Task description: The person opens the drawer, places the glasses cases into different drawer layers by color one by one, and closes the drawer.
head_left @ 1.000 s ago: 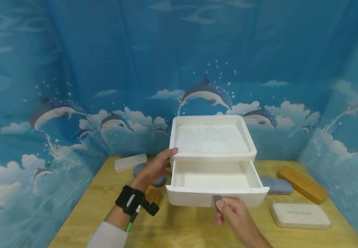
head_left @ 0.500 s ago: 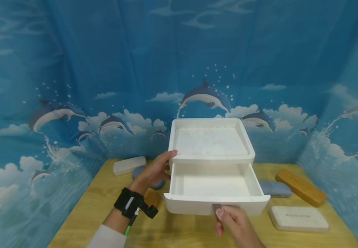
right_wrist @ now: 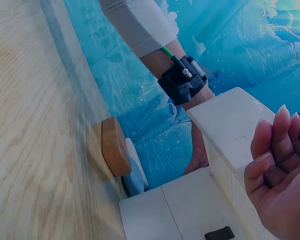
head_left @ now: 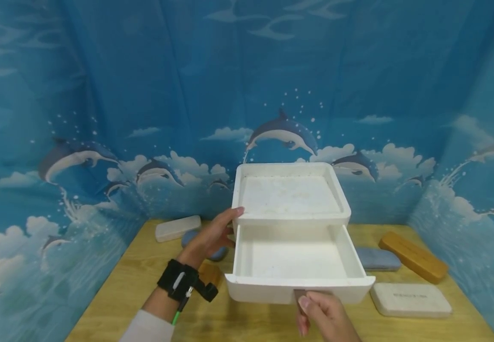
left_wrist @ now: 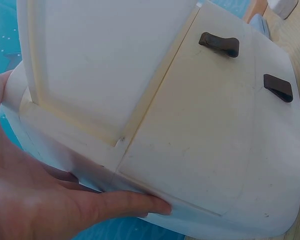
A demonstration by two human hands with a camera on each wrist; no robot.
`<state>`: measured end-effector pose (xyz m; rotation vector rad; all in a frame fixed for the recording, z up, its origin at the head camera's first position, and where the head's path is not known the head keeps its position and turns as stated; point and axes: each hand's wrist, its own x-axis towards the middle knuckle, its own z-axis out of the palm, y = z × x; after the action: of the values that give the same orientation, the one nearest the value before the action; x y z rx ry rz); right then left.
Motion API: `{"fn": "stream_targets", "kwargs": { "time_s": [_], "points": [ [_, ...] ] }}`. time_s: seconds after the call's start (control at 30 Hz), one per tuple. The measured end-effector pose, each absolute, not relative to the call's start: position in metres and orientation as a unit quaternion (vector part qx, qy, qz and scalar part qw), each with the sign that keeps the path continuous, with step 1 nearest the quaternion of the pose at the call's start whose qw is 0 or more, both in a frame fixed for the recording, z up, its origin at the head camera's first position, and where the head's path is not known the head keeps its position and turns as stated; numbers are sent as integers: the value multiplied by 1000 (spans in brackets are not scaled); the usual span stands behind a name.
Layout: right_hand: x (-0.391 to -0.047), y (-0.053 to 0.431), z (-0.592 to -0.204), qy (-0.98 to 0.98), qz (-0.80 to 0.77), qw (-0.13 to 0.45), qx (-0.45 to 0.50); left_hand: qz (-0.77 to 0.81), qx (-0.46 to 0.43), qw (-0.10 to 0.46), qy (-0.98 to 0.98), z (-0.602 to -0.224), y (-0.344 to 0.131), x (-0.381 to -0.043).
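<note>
A white drawer cabinet with a shallow recessed top stands in the middle of the head view. Its top drawer is pulled far out and has nothing inside. My right hand pinches the brown pull tab on the drawer's front; the right wrist view shows those fingers curled. My left hand grips the cabinet's left side, one digit over the top rim and the others along the side wall. Two lower drawer fronts with brown pull tabs show in the left wrist view.
Right of the cabinet lie a blue-grey case, an orange-brown case and a white case. On the left are another white case, a blue case and an orange-brown one, partly behind my arm. A dolphin-print curtain surrounds the wooden table.
My right hand has drawn the top drawer further out toward me by its tab. The left hand keeps its place on the cabinet's side, and the view has tilted slightly.
</note>
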<state>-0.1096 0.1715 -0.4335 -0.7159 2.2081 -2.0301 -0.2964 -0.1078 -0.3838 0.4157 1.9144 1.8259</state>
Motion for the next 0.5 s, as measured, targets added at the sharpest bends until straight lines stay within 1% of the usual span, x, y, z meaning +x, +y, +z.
{"fn": "stream_targets", "kwargs": {
  "time_s": [0.13, 0.33, 0.4, 0.5],
  "points": [
    [-109, 171, -434, 720, -657, 35, -222, 663, 148, 234, 696, -385, -108, -296],
    [-110, 174, -433, 739, -637, 50, -212, 663, 143, 225, 700, -385, -109, -295],
    [-110, 178, -432, 750, -627, 71, -200, 664, 141, 224, 699, -385, -109, -295],
    [-111, 189, -430, 764, -608, 125, -178, 664, 141, 224, 700, -385, -109, -295]
  ]
}}
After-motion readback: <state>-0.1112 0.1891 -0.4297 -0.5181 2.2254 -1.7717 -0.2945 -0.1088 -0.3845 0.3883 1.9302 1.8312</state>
